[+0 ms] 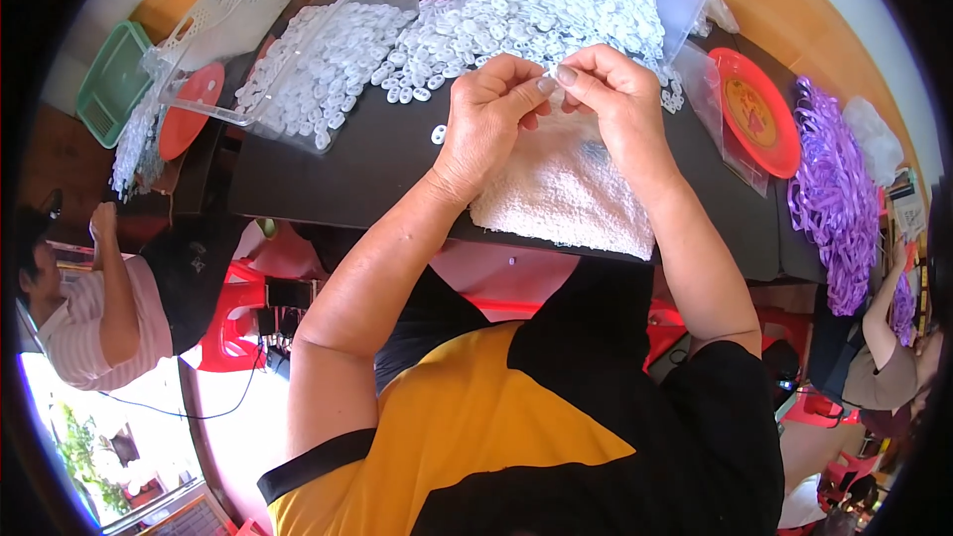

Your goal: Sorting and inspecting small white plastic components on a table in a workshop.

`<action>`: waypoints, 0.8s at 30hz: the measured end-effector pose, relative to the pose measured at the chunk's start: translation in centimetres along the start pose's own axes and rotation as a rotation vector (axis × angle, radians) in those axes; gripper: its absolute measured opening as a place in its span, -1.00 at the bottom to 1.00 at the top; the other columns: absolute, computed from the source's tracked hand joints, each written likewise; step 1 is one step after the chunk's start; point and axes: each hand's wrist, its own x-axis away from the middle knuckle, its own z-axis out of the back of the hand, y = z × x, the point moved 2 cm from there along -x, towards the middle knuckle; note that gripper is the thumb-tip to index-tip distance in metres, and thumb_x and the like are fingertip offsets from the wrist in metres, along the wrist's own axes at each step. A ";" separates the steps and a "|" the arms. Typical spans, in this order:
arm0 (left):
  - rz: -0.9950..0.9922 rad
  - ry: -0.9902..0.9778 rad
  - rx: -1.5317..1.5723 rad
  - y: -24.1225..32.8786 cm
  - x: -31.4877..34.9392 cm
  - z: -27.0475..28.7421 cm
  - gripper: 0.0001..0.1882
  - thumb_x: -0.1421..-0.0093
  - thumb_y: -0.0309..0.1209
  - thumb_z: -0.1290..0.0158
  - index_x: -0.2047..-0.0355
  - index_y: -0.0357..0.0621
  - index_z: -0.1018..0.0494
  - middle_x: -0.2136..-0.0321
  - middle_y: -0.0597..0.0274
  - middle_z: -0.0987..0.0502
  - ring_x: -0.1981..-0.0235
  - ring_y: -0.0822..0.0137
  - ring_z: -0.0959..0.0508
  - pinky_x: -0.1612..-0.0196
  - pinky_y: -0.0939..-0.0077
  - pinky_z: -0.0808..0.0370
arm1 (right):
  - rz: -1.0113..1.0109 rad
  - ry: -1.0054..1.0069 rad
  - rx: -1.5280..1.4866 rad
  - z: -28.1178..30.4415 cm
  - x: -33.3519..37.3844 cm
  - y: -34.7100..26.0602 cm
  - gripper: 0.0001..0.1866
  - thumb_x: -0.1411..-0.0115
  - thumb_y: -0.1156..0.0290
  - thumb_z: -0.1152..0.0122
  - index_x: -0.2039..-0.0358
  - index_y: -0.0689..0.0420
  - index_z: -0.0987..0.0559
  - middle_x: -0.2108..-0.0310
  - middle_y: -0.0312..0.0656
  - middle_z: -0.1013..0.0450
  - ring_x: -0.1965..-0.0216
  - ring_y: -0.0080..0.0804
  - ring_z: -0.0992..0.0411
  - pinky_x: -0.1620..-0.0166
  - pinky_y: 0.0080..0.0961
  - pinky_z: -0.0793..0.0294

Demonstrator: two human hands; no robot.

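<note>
My left hand (488, 111) and my right hand (625, 104) meet above the dark table, thumbs and forefingers pinched close together. Between the fingertips shows a bit of a small white piece (554, 70), mostly covered by the fingers. Beneath my hands lies a folded white towel (561, 201) at the table's near edge. Just beyond them spreads a heap of small white oval pieces with two holes (516, 15), spilling out of a clear plastic box (685, 0). One loose oval piece (439, 135) rests beside my left wrist.
A second clear box (213, 111) with white pieces stands at left, near a red plate (195, 111), a green basket (111, 84) and a white basket (233, 5). At right are a red tray (754, 111) and purple strips (839, 208). People sit on both sides.
</note>
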 end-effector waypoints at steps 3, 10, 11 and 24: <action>0.054 -0.005 0.019 0.2 0.1 0.0 -0.88 -0.18 -0.48 -0.08 0.37 -0.32 -0.48 0.57 0.28 -0.50 0.58 0.56 -0.41 0.49 0.69 -0.38 | -0.046 0.003 -0.027 -0.2 0.2 0.2 -0.87 -0.19 0.45 -0.18 0.39 0.26 -0.53 0.52 -0.33 -0.42 0.50 -0.66 -0.31 0.41 -0.69 -0.33; 0.050 0.001 0.029 0.2 0.3 0.5 -0.87 -0.15 -0.45 -0.06 0.40 -0.31 -0.47 0.60 0.30 -0.47 0.60 0.55 -0.39 0.51 0.66 -0.37 | -0.038 -0.004 0.051 -0.4 0.5 0.1 -0.87 -0.20 0.43 -0.17 0.38 0.25 -0.53 0.54 -0.35 -0.40 0.52 -0.67 -0.31 0.42 -0.69 -0.32; 0.048 0.009 0.038 0.1 0.3 0.6 -0.86 -0.15 -0.44 -0.07 0.41 -0.30 -0.46 0.61 0.31 -0.46 0.60 0.55 -0.39 0.51 0.65 -0.37 | -0.051 0.040 0.030 -0.2 0.5 -0.1 -0.84 -0.21 0.38 -0.17 0.37 0.23 -0.53 0.55 -0.36 -0.39 0.51 -0.66 -0.33 0.40 -0.69 -0.31; 0.082 -0.002 0.043 0.7 0.3 0.2 -0.83 -0.17 -0.38 -0.11 0.39 -0.27 -0.47 0.61 0.34 -0.44 0.61 0.57 -0.39 0.52 0.68 -0.36 | -0.064 0.058 0.024 0.0 0.3 -0.5 -0.83 -0.18 0.36 -0.23 0.41 0.22 -0.54 0.62 -0.39 -0.34 0.56 -0.68 -0.28 0.46 -0.72 -0.24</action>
